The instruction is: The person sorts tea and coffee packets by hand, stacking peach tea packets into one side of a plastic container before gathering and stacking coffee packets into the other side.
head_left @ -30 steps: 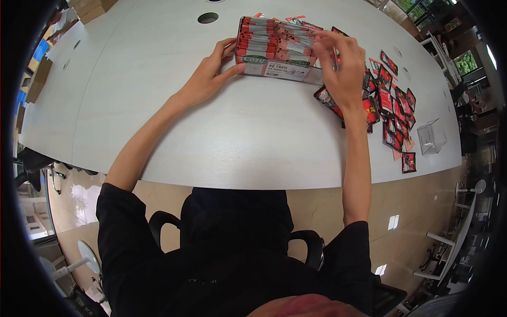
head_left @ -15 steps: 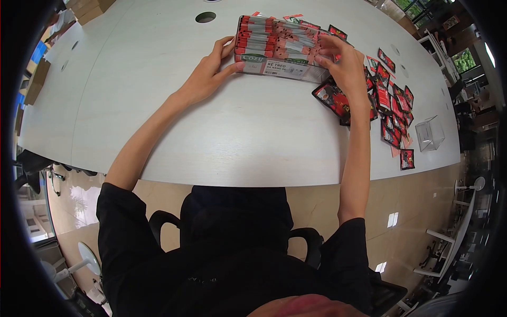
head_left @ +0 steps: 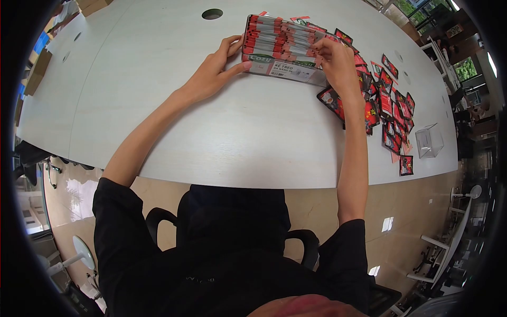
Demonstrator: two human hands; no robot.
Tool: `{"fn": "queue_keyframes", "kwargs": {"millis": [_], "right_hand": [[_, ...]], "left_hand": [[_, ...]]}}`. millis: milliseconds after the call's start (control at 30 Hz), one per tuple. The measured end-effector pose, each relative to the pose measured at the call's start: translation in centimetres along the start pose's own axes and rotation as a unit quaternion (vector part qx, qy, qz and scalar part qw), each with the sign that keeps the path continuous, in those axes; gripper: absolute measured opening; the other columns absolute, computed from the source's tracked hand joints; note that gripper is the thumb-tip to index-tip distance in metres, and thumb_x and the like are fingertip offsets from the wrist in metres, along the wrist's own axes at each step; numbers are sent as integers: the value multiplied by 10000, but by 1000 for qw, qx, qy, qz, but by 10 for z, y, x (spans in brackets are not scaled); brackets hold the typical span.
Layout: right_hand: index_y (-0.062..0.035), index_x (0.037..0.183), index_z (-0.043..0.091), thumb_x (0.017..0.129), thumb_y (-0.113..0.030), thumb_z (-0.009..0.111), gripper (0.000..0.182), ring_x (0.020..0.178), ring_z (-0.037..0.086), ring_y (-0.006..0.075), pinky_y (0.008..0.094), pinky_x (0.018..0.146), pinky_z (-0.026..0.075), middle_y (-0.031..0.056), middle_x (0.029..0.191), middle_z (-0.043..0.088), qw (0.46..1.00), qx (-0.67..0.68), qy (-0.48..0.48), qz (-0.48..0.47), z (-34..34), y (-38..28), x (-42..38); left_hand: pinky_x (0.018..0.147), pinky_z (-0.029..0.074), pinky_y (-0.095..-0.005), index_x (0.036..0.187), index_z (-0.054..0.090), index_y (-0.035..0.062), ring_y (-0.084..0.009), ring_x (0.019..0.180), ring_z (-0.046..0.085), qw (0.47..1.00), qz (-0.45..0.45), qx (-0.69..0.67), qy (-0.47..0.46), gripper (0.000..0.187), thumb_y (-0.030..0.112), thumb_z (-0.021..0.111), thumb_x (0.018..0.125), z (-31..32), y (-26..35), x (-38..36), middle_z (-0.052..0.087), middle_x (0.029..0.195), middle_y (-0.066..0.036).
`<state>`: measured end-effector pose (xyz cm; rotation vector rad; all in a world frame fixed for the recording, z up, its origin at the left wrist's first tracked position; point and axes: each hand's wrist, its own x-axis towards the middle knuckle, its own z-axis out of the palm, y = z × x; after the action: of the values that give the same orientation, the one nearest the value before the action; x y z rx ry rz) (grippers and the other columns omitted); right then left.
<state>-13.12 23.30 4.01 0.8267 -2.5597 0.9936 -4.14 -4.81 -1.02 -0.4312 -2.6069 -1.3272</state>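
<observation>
A clear plastic box (head_left: 298, 78) with a Cozy label and printed text on its front stands on the table, filled with two rows of red and silver sachets (head_left: 262, 39). My left hand (head_left: 219, 63) grips the box's left end, thumb against the front and fingers round the side. Over the right part of the box, my right hand (head_left: 338, 61) has its fingertips pinched at the upper edge of the right-hand sachets. Its palm hides that end of the box. Loose black and red packets (head_left: 388, 100) lie spread just right of it.
A small clear container (head_left: 429, 140) stands near the table's right edge. One packet (head_left: 406, 165) lies close to the front edge. A round cable hole (head_left: 212, 14) is at the back of the white table (head_left: 253, 137). Cardboard boxes (head_left: 39, 71) are at the far left.
My right hand's thumb and fingers have come together at the sachets, after being spread around the box's right end. My left hand keeps its hold on the box.
</observation>
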Motion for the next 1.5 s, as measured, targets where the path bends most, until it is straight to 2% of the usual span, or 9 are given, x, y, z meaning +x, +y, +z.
{"fn": "queue_keyframes", "kwargs": {"millis": [167, 267, 433, 667, 733, 1133, 1167, 1233, 1500], "right_hand": [[27, 1074, 643, 864, 91, 565, 233, 838, 711, 297, 362, 762, 544, 217, 897, 712, 999, 2, 4, -36, -11, -13, -8], [52, 1250, 560, 990, -127, 537, 317, 935, 698, 290, 361, 815, 538, 248, 1092, 680, 995, -11, 95, -33, -9, -21, -9], [162, 1463, 206, 1011, -616, 343, 910, 1225, 553, 339, 381, 1037, 412, 296, 1344, 529, 950, 250, -15, 184, -1, -33, -7], [143, 1466, 222, 1005, -649, 294, 919, 1150, 608, 371, 421, 1006, 435, 314, 1240, 587, 990, 49, 26, 131, 1, -34, -10], [10, 1290, 485, 1009, -666, 266, 764, 986, 589, 221, 370, 923, 440, 157, 1123, 620, 980, 102, 13, 168, -6, -40, -11], [24, 1031, 587, 1003, -688, 230, 797, 791, 476, 174, 309, 788, 425, 44, 801, 524, 983, 77, -54, 159, 1, -20, -6], [24, 1031, 587, 1003, -688, 230, 797, 791, 476, 174, 309, 788, 425, 44, 801, 524, 983, 77, -54, 159, 1, -21, -7], [30, 1197, 592, 1030, -611, 235, 752, 918, 626, 388, 450, 893, 445, 222, 875, 656, 991, 43, -44, 119, -2, -34, -10], [32, 1268, 570, 1039, -373, 466, 477, 946, 656, 384, 450, 860, 478, 243, 827, 674, 992, 27, 27, 120, -29, -40, -30]], "left_hand": [[1108, 395, -443, 1477, 277, 44, -330, 1355, 476, 1000, -8, -5, 0, 595, 281, 559, 1009, 0, 5, -1, 509, 1438, -207], [1108, 396, -444, 1475, 283, 51, -327, 1352, 479, 1000, -1, -3, 4, 588, 279, 560, 1009, 0, 4, -1, 514, 1431, -209], [1108, 396, -448, 1471, 286, 50, -322, 1348, 484, 1000, 2, -7, 1, 585, 279, 561, 1009, 1, 4, -1, 516, 1426, -215], [1107, 392, -441, 1471, 282, 33, -323, 1352, 481, 1000, -5, 10, 7, 598, 279, 567, 1007, 1, 2, -1, 510, 1432, -220], [1107, 392, -440, 1472, 282, 31, -326, 1353, 480, 1000, -5, 14, 8, 600, 280, 568, 1007, 2, 2, -2, 509, 1433, -221], [1115, 381, -468, 1477, 272, 35, -339, 1360, 469, 1000, -3, 22, 5, 626, 316, 569, 1003, 2, 4, -2, 499, 1442, -222], [1117, 379, -470, 1477, 273, 35, -340, 1360, 469, 1000, -2, 22, 6, 627, 318, 570, 1002, 2, 5, -2, 500, 1441, -224], [1119, 377, -472, 1476, 274, 36, -342, 1360, 468, 1000, -2, 22, 5, 628, 321, 570, 1001, 2, 4, -2, 501, 1439, -225], [1107, 392, -456, 1472, 279, 32, -344, 1351, 478, 1000, -7, 5, -2, 621, 313, 571, 1002, 0, 8, -4, 502, 1433, -238]]}}
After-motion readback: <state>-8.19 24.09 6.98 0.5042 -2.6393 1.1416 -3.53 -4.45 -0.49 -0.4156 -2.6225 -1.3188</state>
